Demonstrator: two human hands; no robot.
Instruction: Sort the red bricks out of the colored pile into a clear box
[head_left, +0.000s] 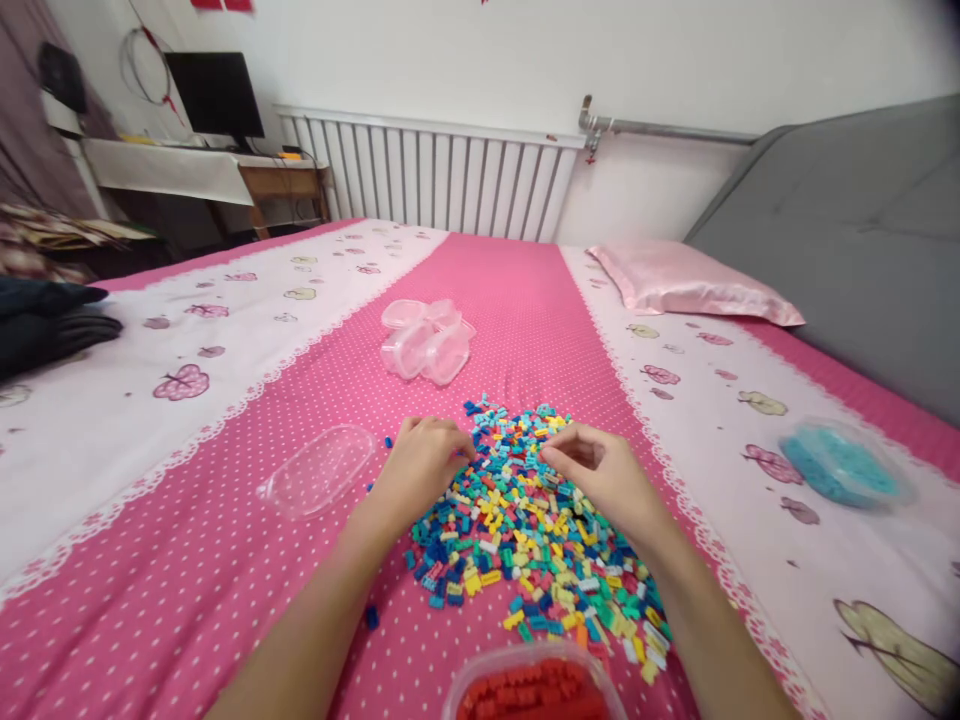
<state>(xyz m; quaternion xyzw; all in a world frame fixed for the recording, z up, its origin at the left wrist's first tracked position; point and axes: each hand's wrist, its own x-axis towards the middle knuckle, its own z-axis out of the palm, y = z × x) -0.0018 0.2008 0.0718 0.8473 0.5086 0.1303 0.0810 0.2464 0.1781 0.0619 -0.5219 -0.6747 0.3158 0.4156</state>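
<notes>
A wide heap of small toy building bricks (517, 510) in blue, yellow, green, white and red lies spread over the bed. At the heap's upper left edge is my left hand (427, 465), its fingers curled down toward the bricks and partly hidden. Across from it, my right hand (600, 470) rests at the upper right edge, thumb and forefinger drawn together in a pinch. Whatever sits in either set of fingers is too small or too hidden to name. Closest to me stands a clear plastic box (480, 665) filled with red bricks (536, 692).
A clear oval lid (319, 470) lies left of my left hand. Several clear empty containers (427, 340) are grouped beyond the heap. On the right stands a box of turquoise bricks (844, 465). A pink pillow (690, 278) lies by the grey headboard (847, 220).
</notes>
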